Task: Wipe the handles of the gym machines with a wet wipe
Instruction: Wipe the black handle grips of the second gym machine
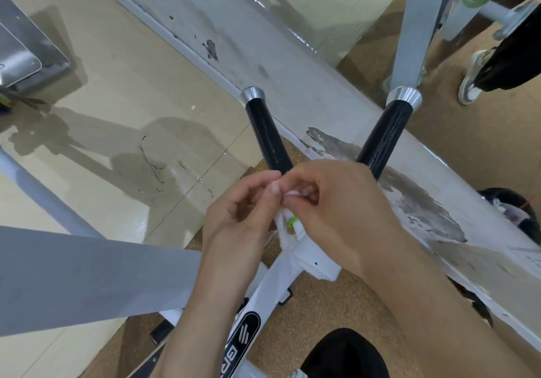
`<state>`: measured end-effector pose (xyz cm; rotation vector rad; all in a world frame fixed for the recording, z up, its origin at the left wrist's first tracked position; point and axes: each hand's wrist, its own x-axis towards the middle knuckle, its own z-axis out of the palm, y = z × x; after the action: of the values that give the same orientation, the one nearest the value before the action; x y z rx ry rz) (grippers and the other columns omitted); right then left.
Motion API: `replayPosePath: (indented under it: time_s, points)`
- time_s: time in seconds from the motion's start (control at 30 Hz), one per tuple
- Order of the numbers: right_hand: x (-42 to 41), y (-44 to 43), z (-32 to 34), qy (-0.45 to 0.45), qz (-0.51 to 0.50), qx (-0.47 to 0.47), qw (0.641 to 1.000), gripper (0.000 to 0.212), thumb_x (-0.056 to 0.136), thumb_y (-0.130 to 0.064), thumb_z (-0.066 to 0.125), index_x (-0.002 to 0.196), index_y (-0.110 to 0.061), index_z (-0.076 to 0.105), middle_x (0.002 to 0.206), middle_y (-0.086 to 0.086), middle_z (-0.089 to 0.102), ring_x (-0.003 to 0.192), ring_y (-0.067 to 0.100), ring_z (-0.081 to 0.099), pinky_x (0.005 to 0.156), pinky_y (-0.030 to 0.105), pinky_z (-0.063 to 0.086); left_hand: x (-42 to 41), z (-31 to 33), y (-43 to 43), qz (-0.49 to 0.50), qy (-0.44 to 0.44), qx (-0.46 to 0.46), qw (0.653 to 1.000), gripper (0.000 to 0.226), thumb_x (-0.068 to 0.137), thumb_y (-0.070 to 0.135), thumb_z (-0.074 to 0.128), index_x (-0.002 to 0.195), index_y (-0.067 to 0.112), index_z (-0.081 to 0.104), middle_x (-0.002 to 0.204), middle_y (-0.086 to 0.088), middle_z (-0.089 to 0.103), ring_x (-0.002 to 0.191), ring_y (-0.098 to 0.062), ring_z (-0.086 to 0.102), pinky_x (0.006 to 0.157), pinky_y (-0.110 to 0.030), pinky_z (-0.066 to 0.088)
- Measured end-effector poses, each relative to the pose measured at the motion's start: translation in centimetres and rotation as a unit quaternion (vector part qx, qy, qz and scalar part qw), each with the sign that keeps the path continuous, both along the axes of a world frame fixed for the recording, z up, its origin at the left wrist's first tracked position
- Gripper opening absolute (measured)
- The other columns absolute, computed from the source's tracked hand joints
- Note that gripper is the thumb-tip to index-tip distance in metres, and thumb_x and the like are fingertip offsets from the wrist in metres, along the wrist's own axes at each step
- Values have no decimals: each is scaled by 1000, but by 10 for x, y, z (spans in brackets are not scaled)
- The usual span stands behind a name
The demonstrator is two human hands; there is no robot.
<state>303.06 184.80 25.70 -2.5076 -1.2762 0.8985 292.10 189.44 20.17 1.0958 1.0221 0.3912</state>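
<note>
Two black handles with silver end caps rise in a V from a white machine arm: the left handle and the right handle. Just below where they meet, my left hand and my right hand are close together. Both pinch a small white wet wipe between the fingertips. The wipe hangs crumpled down between the hands, mostly hidden by the fingers. Neither hand touches a handle.
A wide grey frame beam with chipped paint runs diagonally behind the handles. Another grey bar crosses at lower left. Another person's shoe and dark trouser leg stand at upper right. The beige tiled floor shows wet patches.
</note>
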Motion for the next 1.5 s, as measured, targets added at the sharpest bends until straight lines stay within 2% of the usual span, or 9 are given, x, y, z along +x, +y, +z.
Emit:
replayPosePath:
  time_s: [0.1, 0.3, 0.43, 0.53, 0.67, 0.8, 1.0, 1.23, 1.5]
  points:
    - [6, -9, -6, 105, -57, 54, 991, 21, 89, -11, 60, 101, -28, 64, 86, -10, 70, 82, 3, 64, 75, 22, 53, 0, 2, -2, -3, -23, -34, 999, 18, 79, 26, 71, 96, 24, 76, 90, 4, 76, 85, -9, 71, 69, -18, 53]
    - [-2, -27, -31, -111, -66, 152, 980, 20, 84, -6, 54, 90, -19, 67, 77, -10, 64, 77, 11, 53, 65, 18, 38, 20, -14, -7, 22, 71, 101, 992, 21, 76, 18, 77, 73, 38, 75, 84, 6, 67, 77, -3, 61, 65, -13, 45]
    - [-8, -31, -44, -135, -71, 200, 968, 22, 83, -4, 53, 96, -12, 69, 86, -2, 67, 82, 17, 53, 72, 19, 36, 30, -24, 11, 91, 69, 18, 993, 13, 78, 19, 76, 76, 31, 77, 79, 2, 73, 79, -23, 69, 76, -43, 58]
    - [-9, -31, -44, -149, -55, 187, 969, 22, 84, -7, 52, 95, -9, 71, 93, 1, 68, 90, 19, 53, 78, 23, 38, 29, -24, 11, 103, 77, 25, 991, 10, 78, 19, 76, 76, 29, 76, 75, 5, 72, 77, -24, 69, 75, -45, 58]
    - [-9, -34, -40, -177, -74, 137, 972, 25, 86, -22, 49, 96, -27, 72, 88, -17, 70, 101, 13, 52, 85, 30, 24, 5, -10, -9, 9, 65, 91, 994, 19, 87, 38, 62, 72, 33, 73, 83, 4, 71, 89, -5, 65, 79, -21, 48]
    - [-6, -35, -41, -167, -76, 136, 974, 25, 85, -24, 51, 97, -31, 72, 82, -18, 69, 93, 9, 54, 84, 28, 18, 8, -13, -4, 41, 47, -28, 998, 15, 80, 16, 74, 79, 29, 79, 80, 4, 75, 81, -15, 68, 76, -29, 56]
    - [-6, -34, -41, -159, -71, 134, 975, 30, 86, -26, 42, 97, -33, 69, 81, -20, 66, 88, 6, 49, 81, 29, 18, 26, -28, 17, 114, 67, -3, 991, 17, 76, 9, 77, 79, 25, 77, 75, 3, 73, 75, -19, 67, 76, -41, 58]
    - [-7, -33, -39, -156, -74, 125, 977, 30, 87, -27, 41, 98, -34, 68, 85, -20, 67, 88, 7, 50, 83, 30, 20, 35, -26, 21, 101, 69, 35, 992, 12, 79, 12, 75, 73, 21, 75, 55, 6, 61, 52, -9, 54, 51, -25, 49]
    - [7, -21, -29, -169, 19, 17, 985, 23, 87, -35, 43, 106, -37, 56, 74, -17, 63, 73, 8, 57, 75, 29, 16, 26, -23, 10, 35, 36, 40, 998, 14, 82, 10, 72, 78, 23, 78, 73, -5, 67, 47, -12, 55, 49, -26, 49]
